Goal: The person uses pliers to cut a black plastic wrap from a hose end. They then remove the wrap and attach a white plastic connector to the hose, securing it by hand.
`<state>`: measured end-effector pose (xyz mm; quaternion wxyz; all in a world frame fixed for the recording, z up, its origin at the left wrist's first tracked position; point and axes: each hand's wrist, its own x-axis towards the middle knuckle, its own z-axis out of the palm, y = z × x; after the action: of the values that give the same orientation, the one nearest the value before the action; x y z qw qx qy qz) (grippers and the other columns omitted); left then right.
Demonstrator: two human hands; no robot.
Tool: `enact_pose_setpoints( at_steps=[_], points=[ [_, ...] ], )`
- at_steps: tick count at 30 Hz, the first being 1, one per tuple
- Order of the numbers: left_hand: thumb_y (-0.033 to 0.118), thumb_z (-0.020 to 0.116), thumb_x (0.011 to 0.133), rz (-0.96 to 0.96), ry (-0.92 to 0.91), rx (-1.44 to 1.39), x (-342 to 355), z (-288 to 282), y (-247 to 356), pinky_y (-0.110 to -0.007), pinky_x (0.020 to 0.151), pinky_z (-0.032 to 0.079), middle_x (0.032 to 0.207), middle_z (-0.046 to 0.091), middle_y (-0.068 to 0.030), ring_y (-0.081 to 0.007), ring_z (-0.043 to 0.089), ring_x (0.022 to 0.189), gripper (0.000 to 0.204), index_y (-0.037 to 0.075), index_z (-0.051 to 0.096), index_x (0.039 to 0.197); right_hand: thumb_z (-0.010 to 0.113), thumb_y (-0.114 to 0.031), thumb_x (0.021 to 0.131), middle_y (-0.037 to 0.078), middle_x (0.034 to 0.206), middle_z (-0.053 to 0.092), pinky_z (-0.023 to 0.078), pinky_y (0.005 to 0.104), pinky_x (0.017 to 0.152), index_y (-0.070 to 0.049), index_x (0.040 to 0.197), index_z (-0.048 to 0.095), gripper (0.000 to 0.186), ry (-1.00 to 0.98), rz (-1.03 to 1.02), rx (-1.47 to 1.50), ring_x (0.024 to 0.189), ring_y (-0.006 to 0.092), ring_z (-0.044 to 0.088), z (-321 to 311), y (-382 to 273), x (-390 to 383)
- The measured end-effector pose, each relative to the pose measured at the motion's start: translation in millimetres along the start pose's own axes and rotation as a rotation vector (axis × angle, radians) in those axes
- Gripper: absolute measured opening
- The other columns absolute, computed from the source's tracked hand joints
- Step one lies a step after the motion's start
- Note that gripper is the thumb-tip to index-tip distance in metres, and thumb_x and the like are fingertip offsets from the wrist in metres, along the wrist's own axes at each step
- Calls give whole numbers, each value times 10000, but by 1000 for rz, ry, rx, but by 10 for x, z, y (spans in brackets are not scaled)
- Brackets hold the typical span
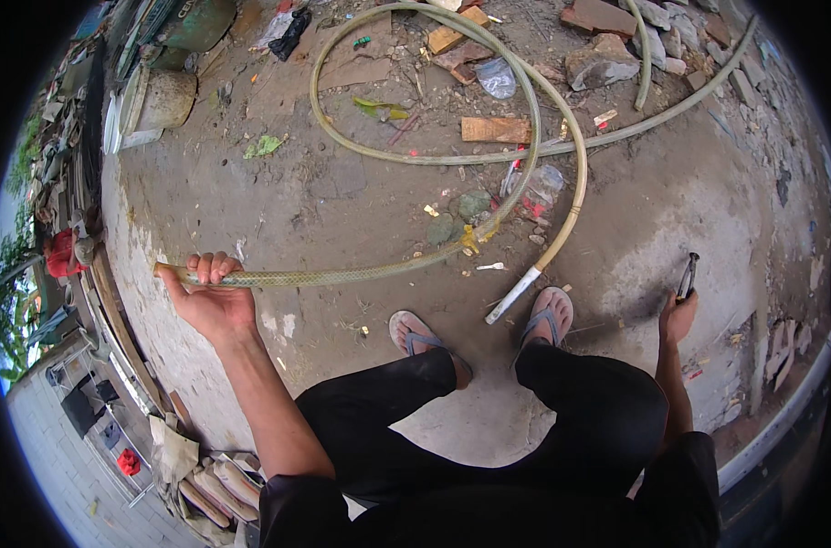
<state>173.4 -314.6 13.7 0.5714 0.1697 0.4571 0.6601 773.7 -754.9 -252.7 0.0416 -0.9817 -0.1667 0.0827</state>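
Observation:
My left hand [216, 306] is closed around a clear, braided hose [342, 277] close to its cut end, which sticks out past the thumb. From there the hose runs right, to a spot wrapped with a yellow strip [471, 240], then bends up into a wide loop on the ground. A yellowish length with a white end piece [513, 295] lies in front of my feet; whether it belongs to the same hose I cannot tell. Out to the right, my right hand [678, 318] grips dark-headed pliers [689, 272] by the handles, well apart from the hose.
Broken bricks and stones [603, 62] lie at the far right. A wooden block [495, 130], plastic scraps and leaves litter the dirt around the loop. Buckets [166, 99] stand at the far left. Stacked sacks [219, 493] are at lower left, and a person in red [61, 253] is beyond.

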Motion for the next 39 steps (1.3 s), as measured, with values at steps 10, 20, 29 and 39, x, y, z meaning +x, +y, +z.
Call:
enact_pose_setpoints(
  at_steps=[10,20,29,39],
  points=[
    [470,435,1147,753,-26,303,-499,478,291,-241,465,335,716,487,16,-59,400,507,452,45,591,1147,751,-354,848,202,1583,453,392,552,1171,-108,1548,496,785,-122,-885,-12,1456,429,438,1139,-890,-608],
    [434,497,1132,767,-589,572,-630,484,-233,-296,490,369,585,553,8,-75,484,540,603,-19,693,785,756,-524,869,72,1086,694,438,541,988,-179,1103,748,417,-428,-1786,-337,1131,307,629,1279,-2052,-1355],
    [335,494,1120,513,-798,709,-534,266,-462,-262,475,374,586,616,-24,-66,488,491,556,2,704,726,690,-289,975,199,1084,736,557,475,803,-71,1356,656,440,-98,-1467,549,947,407,717,-1982,-3411,-1022],
    [245,578,1067,521,-917,963,-566,-74,-459,-348,496,420,520,568,-71,-133,530,470,504,-40,623,654,673,-482,976,137,778,715,507,472,628,-147,1155,763,390,-56,-1590,224,699,360,689,-2618,-3807,-1518]
  ],
)
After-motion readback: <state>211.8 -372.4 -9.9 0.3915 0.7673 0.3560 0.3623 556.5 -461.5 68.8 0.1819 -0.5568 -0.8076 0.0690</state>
